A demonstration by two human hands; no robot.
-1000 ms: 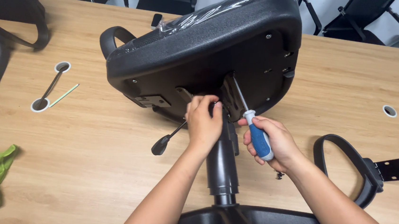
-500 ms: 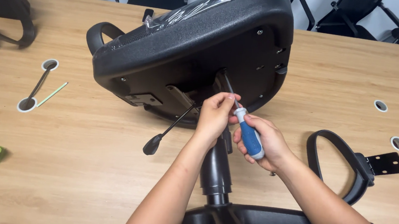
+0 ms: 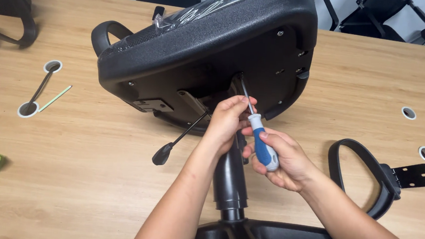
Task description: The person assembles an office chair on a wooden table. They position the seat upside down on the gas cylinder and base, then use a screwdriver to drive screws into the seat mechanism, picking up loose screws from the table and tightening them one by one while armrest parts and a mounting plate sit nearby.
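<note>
Right hand [image 3: 282, 163] grips the screwdriver [image 3: 260, 141], left hand [image 3: 230, 118] pinches its shaft; tilted, the tip might slip off the chair seat [image 3: 203, 48] screw

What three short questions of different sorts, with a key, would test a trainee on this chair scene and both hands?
1. True or false: the right hand grips the screwdriver by its blue and white handle.
2. Which loose part lies on the table to the right? A: armrest; B: wheel; C: cushion.
3. Fill in: the left hand steadies the screwdriver's ____ near the seat underside.

Key: 1 true; 2 A; 3 shaft.
</note>
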